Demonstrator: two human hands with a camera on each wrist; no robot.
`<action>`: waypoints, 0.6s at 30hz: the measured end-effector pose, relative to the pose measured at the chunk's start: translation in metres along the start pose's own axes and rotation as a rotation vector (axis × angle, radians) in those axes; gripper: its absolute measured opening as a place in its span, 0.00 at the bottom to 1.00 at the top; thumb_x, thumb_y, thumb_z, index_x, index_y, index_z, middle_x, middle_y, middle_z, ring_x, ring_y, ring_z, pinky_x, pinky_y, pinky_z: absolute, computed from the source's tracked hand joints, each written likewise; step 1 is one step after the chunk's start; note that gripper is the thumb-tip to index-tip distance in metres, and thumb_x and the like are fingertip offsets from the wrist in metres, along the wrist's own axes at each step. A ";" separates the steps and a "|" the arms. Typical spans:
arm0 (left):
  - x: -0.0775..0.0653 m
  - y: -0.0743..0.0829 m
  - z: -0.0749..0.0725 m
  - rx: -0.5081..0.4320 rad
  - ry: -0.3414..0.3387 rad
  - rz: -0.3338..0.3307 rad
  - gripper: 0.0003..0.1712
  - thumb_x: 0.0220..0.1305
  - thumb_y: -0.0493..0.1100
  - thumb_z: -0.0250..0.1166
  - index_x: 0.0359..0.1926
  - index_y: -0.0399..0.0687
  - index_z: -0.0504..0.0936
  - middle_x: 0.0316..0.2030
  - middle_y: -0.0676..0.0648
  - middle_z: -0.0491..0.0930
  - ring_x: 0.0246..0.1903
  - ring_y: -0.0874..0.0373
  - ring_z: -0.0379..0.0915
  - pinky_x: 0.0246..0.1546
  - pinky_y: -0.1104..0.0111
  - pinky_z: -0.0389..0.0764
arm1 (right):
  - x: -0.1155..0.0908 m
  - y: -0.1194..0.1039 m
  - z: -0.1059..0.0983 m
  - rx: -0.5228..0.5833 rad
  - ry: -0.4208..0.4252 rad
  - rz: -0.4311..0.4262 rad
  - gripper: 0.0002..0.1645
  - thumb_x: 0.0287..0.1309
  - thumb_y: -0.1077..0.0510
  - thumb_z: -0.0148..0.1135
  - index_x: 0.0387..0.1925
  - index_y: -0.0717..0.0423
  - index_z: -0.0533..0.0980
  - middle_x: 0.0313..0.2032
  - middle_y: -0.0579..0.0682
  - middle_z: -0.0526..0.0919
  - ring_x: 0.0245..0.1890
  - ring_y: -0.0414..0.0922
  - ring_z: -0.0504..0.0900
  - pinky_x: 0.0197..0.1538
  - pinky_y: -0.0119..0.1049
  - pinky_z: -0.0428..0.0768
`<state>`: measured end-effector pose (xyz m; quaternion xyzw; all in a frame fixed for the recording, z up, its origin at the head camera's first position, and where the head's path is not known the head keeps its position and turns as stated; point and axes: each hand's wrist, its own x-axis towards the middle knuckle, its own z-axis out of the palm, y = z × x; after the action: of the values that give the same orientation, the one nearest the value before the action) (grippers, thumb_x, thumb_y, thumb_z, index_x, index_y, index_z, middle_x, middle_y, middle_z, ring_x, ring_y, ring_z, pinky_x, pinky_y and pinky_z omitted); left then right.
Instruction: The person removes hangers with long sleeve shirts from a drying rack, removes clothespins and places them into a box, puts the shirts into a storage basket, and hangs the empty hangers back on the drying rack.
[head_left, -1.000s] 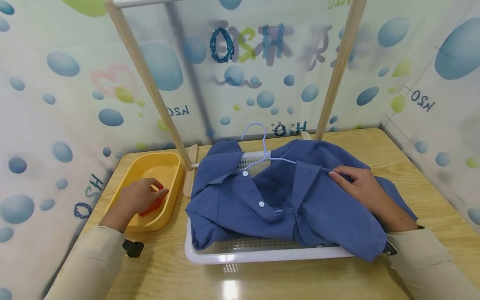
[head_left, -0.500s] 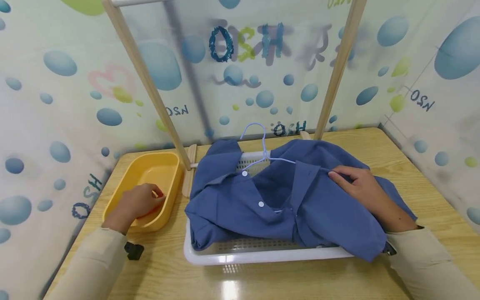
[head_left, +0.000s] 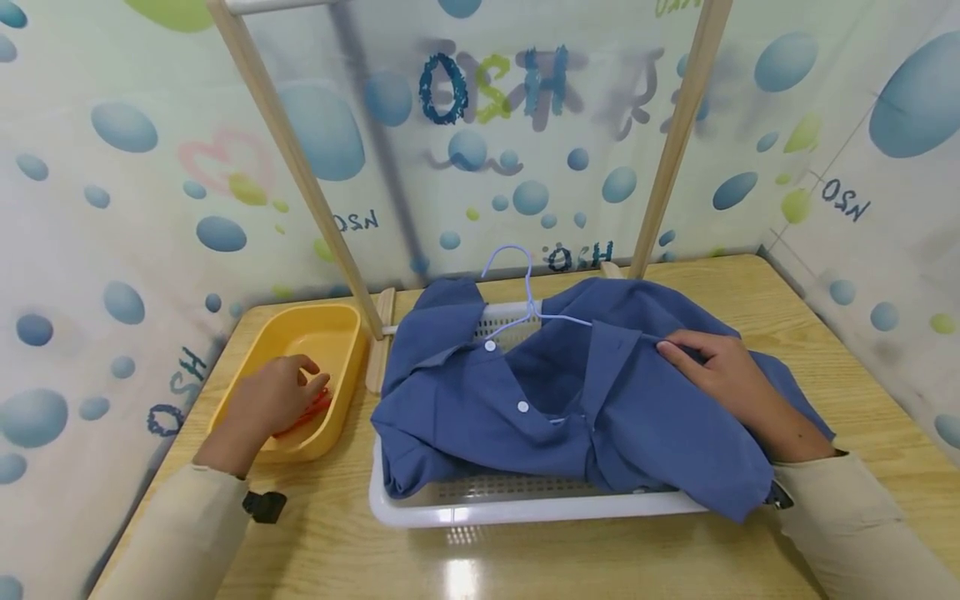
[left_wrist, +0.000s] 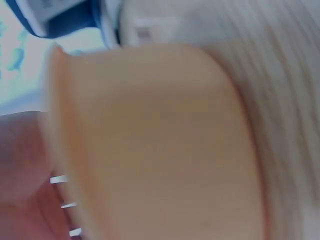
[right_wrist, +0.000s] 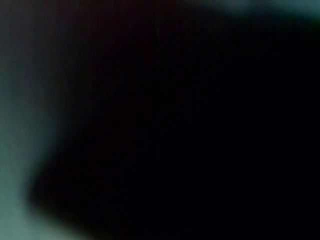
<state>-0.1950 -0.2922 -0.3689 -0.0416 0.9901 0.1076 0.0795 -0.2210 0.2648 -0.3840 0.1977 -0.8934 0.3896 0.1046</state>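
Note:
My left hand reaches into a yellow plastic tub at the left, thumb and forefinger apart. Slim red pieces lie in the tub just under the thumb; their kind is unclear. In the left wrist view the tub's wall covers most of the fingers. A blue buttoned shirt with white buttons drapes over a white basket. A light-blue wire hanger sticks out of its collar, hook upward. At the shirt's right shoulder my right hand pinches the fabric along the hanger's arm. The right wrist view is nearly black.
Behind the white perforated basket rises a rack with wooden posts and a white top bar. Its left foot sits between tub and basket. A patterned wall closes off the table's back.
Red showed between my left fingers earlier; they dipped lower in the tub, then lifted slightly and spread, leaving the red pieces below. The right hand and shirt stay put.

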 end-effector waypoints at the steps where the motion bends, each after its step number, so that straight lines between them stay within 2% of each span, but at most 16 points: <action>1: -0.002 0.005 -0.003 -0.003 0.038 0.009 0.24 0.71 0.54 0.59 0.51 0.36 0.81 0.43 0.34 0.83 0.30 0.50 0.78 0.32 0.59 0.82 | 0.000 0.000 0.000 0.001 -0.001 0.001 0.09 0.69 0.57 0.60 0.41 0.53 0.85 0.37 0.50 0.86 0.35 0.29 0.77 0.40 0.17 0.71; 3: -0.008 0.015 -0.008 -0.018 0.132 0.044 0.22 0.72 0.52 0.58 0.50 0.38 0.81 0.42 0.35 0.83 0.29 0.51 0.77 0.30 0.60 0.81 | 0.000 0.000 0.000 0.001 -0.001 -0.001 0.09 0.69 0.57 0.60 0.41 0.53 0.85 0.37 0.49 0.86 0.35 0.29 0.77 0.40 0.17 0.71; 5: -0.016 0.030 -0.011 -0.033 0.261 0.105 0.18 0.72 0.50 0.59 0.47 0.39 0.83 0.39 0.37 0.83 0.24 0.53 0.74 0.25 0.62 0.78 | 0.000 0.000 0.000 0.002 -0.002 0.000 0.09 0.69 0.57 0.60 0.41 0.52 0.85 0.37 0.48 0.86 0.35 0.30 0.77 0.40 0.18 0.71; 8: -0.030 0.056 -0.014 -0.054 0.466 0.230 0.13 0.70 0.46 0.61 0.43 0.41 0.85 0.32 0.42 0.83 0.22 0.54 0.73 0.25 0.63 0.76 | 0.000 0.001 0.000 0.002 -0.010 -0.001 0.09 0.70 0.56 0.59 0.41 0.52 0.85 0.37 0.49 0.86 0.35 0.30 0.77 0.40 0.18 0.71; 10: -0.038 0.073 -0.013 -0.091 0.559 0.305 0.10 0.68 0.43 0.63 0.41 0.42 0.86 0.31 0.44 0.84 0.23 0.54 0.74 0.26 0.64 0.75 | 0.000 0.001 0.000 0.001 -0.012 0.002 0.09 0.70 0.56 0.59 0.41 0.52 0.85 0.37 0.49 0.86 0.35 0.30 0.77 0.40 0.19 0.71; 13: -0.047 0.095 -0.008 -0.161 0.608 0.391 0.08 0.68 0.41 0.64 0.42 0.43 0.86 0.31 0.46 0.84 0.31 0.52 0.77 0.34 0.60 0.73 | 0.000 0.002 0.001 -0.002 -0.007 0.005 0.09 0.70 0.56 0.60 0.42 0.53 0.85 0.38 0.50 0.86 0.35 0.29 0.77 0.40 0.18 0.71; 18: -0.050 0.115 0.005 -0.268 0.592 0.451 0.09 0.68 0.41 0.64 0.46 0.44 0.85 0.38 0.46 0.85 0.38 0.52 0.79 0.41 0.55 0.70 | 0.000 0.001 0.000 -0.006 -0.006 0.004 0.10 0.69 0.56 0.60 0.43 0.53 0.85 0.38 0.49 0.86 0.36 0.27 0.77 0.41 0.17 0.71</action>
<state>-0.1565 -0.1759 -0.3421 0.1377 0.9317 0.2339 -0.2413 -0.2213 0.2657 -0.3850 0.1967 -0.8953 0.3866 0.1017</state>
